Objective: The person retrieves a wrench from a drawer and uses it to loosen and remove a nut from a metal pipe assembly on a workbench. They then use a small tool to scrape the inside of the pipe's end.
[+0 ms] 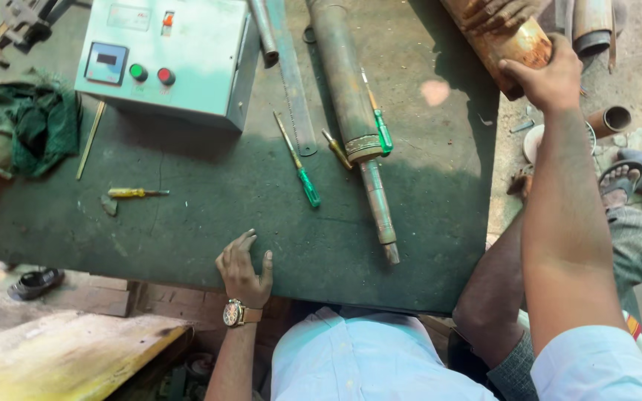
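Right hand (pixel 551 74) clamped on end of rusty pipe (pixel 510 44), far right, past bench edge. Another person's hand (pixel 495 11) on same pipe. Likely heavy, rigid, gritty; best gripped around the end rim. Left hand (pixel 243 271) flat, released, on green bench (pixel 202 200), near edge. Control box (pixel 165 56) far left; dusty workshop floor (pixel 507 156) right.

Left hand (pixel 243 271) flat on green table (pixel 209 208), right hand (pixel 551 74) on rusty cylinder (pixel 510 46).

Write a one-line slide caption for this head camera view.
Left hand rests on the green table; right hand grips a rusty pipe beyond screwdrivers and a control box.
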